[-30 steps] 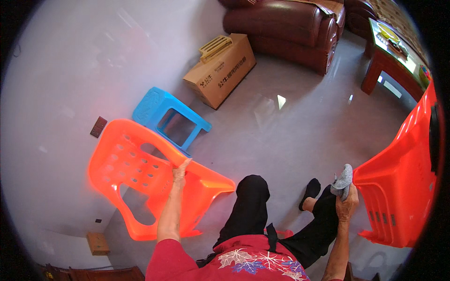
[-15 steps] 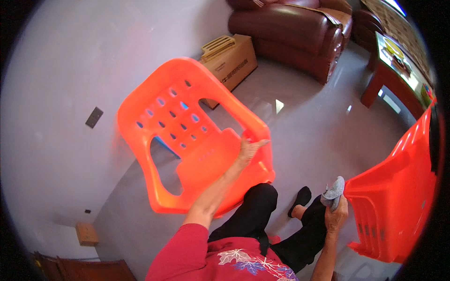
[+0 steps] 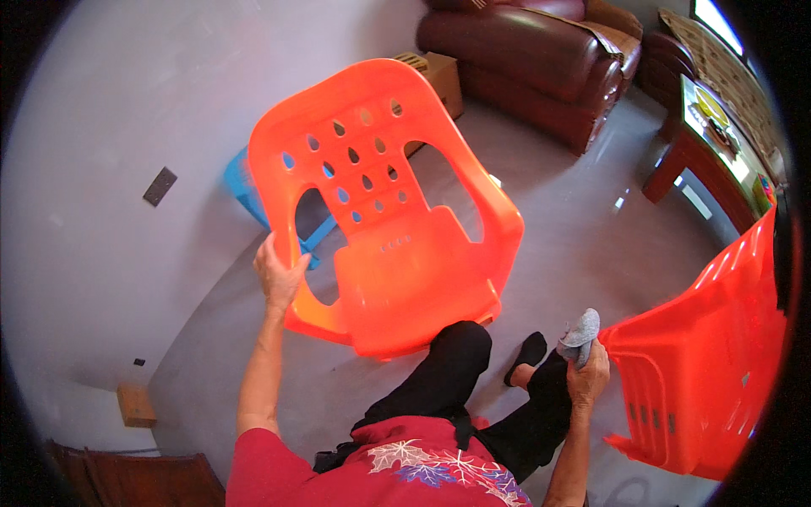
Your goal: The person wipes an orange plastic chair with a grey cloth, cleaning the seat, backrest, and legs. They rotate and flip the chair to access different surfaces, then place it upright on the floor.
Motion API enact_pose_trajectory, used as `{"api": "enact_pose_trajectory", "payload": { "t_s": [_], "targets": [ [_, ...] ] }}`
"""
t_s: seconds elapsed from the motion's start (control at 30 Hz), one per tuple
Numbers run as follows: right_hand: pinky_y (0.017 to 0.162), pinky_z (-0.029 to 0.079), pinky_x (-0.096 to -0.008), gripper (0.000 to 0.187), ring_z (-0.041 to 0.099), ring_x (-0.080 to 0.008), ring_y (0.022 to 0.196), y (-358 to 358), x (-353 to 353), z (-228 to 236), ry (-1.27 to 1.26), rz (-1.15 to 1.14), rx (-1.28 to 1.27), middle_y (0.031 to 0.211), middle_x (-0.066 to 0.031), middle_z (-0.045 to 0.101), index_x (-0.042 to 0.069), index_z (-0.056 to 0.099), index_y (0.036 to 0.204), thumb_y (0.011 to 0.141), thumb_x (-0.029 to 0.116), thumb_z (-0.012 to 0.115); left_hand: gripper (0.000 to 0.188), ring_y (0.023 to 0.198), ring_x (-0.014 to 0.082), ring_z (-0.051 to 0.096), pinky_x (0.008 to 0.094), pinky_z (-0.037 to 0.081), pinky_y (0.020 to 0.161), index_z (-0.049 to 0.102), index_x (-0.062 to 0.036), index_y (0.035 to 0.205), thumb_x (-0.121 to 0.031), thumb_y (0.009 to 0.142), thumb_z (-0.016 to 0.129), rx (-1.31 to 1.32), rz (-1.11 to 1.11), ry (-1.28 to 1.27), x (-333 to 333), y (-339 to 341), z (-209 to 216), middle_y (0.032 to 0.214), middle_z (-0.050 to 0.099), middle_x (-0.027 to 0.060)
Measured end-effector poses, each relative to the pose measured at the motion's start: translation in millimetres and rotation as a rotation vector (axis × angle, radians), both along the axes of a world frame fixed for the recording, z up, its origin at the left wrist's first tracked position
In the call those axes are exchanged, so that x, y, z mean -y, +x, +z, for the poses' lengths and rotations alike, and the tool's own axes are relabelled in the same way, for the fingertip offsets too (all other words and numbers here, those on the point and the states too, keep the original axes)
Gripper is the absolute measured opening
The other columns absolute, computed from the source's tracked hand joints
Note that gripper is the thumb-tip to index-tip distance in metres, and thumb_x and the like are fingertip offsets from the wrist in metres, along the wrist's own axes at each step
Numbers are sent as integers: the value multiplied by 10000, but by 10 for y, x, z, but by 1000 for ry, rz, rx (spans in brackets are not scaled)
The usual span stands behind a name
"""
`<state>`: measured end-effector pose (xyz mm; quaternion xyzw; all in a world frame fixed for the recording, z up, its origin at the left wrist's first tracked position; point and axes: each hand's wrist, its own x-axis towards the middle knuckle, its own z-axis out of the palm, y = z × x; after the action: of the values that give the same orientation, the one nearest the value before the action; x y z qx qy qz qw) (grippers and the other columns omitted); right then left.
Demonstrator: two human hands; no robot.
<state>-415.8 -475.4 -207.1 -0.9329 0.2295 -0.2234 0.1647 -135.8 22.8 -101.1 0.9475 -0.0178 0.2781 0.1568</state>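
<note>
While touching with the left hand (image 3: 279, 275), spread wide, the chair (image 3: 414, 275) ahead and right of it, holds a cloth (image 3: 579, 335) clasped in the right hand (image 3: 589, 374). Has a second chair (image 3: 705, 359) just right of that hand; farther out, beyond the left hand, a stool (image 3: 240, 188) partly behind the first chair, then a box (image 3: 445, 83).

Orange chair (image 3: 414, 279) swung right and turned, left fingers (image 3: 267, 253) moved to its opposite armrest
</note>
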Motion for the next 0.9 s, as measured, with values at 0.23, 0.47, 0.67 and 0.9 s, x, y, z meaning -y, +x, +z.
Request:
{"api": "enact_pose_trajectory", "payload": {
  "t_s": [0.23,0.47,0.67,0.9],
  "targets": [
    [805,487,-398,569,608,-271,952,987,-112,317,1174,85,377,1114,-169,602,-8,478,1248,782,215,715,492,927,149,599,315,475,838,544,-7,1197,-249,807,721,-510,-24,-1287,-637,-388,-556,1047,622,66],
    [911,426,-393,662,521,-264,1100,2268,-580,38,677,248,426,1172,-157,525,7,436,1296,748,204,750,331,818,126,617,303,508,725,606,-30,1098,-147,807,713,-556,-127,-1380,-369,-396,-421,958,640,29],
    [866,443,-363,611,544,-236,1003,2843,-592,-629,781,225,670,1114,-90,561,36,492,1232,721,197,786,395,867,120,606,294,497,777,564,-54,1132,-163,792,734,-589,-265,-1435,-418,-409,-424,983,621,23],
    [926,417,-389,622,544,-277,1081,3705,417,-440,388,263,512,1209,-155,571,3,537,1240,734,287,762,231,740,117,609,266,484,691,643,-37,957,-145,768,720,-506,-258,-1369,36,208,-230,835,644,37]
  ]
}}
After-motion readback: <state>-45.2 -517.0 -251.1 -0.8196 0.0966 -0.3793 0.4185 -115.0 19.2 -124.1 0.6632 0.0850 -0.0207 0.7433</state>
